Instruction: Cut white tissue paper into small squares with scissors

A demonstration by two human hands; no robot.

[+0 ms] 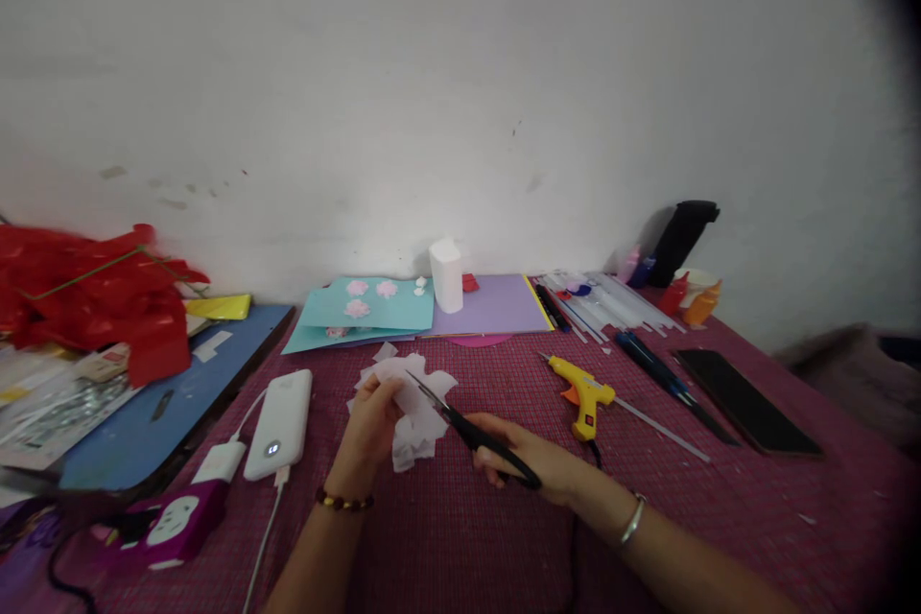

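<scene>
Thin pale pink-white tissue paper (421, 420) is pinched between the fingers of my left hand (371, 413), its crinkled edges hanging to the right. My right hand (529, 456) grips a pair of scissors (471, 434) by the black handles. The blades point up and left, with their tips over the paper. Whether they are cutting into it I cannot tell. More tissue pieces lie under and behind my left hand. Beyond the paper is a light blue card (374, 312) with several pale pink paper flowers on it.
A yellow glue gun (584, 393) lies right of my right hand, near dark-handled scissors (658, 366) and a black phone (748, 403). On the left are a white power bank (284, 422) with cables and a purple power strip (179, 523). A white container (447, 278) stands by the wall.
</scene>
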